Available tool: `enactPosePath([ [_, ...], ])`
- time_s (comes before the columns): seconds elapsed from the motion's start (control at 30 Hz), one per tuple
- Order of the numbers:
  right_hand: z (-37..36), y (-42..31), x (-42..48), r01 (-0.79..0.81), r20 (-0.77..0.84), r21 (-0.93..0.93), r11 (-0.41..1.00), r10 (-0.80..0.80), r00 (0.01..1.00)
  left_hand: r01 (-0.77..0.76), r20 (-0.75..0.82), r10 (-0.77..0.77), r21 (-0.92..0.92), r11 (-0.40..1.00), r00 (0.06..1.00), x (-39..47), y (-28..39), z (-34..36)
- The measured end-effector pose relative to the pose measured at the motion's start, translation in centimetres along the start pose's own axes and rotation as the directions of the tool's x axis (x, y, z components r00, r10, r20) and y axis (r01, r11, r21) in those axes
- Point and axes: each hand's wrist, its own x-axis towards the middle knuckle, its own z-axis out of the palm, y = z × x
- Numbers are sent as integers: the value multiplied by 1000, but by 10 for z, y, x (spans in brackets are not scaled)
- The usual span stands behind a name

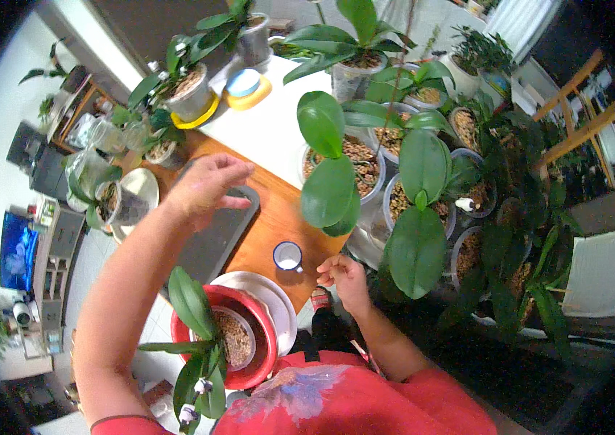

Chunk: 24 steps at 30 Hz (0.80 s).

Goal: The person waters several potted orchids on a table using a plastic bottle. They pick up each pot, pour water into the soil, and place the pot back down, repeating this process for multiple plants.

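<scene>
My left hand (209, 187) hovers over a dark grey tray (204, 255), its thumb apart from its fingers and nothing visible in its grasp. Loosely curled and apparently bare, my right hand (345, 283) is at the table's near edge. Just left of it stands a small white mug with a blue rim (287, 256) on the wooden table (272, 212). Close to my body, a red plastic basin (269, 331) surrounds a potted orchid (234, 337) with bark in its pot; white plates (280, 296) lie partly beneath the basin.
Several orchids in clear pots (367, 168) crowd the right side, their broad leaves (419, 244) overhanging the table edge. A white board (280, 130) covers the far part. A yellow saucer (196, 114) bears another orchid pot. At left, a potted orchid (111, 201) rests by a plate (144, 185).
</scene>
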Motion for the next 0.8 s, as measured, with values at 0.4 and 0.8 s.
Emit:
enactPosePath([
  [0.4, 30, -13, 3, -124, -12, -139, 983, 123, 992, -316, -386, 261, -87, 945, 885, -200, -18, -119],
  [0.8, 47, 2, -25, -142, -20, -237, 961, 141, 990, -415, -577, 165, -332, 847, 800, -296, -152, -174],
])
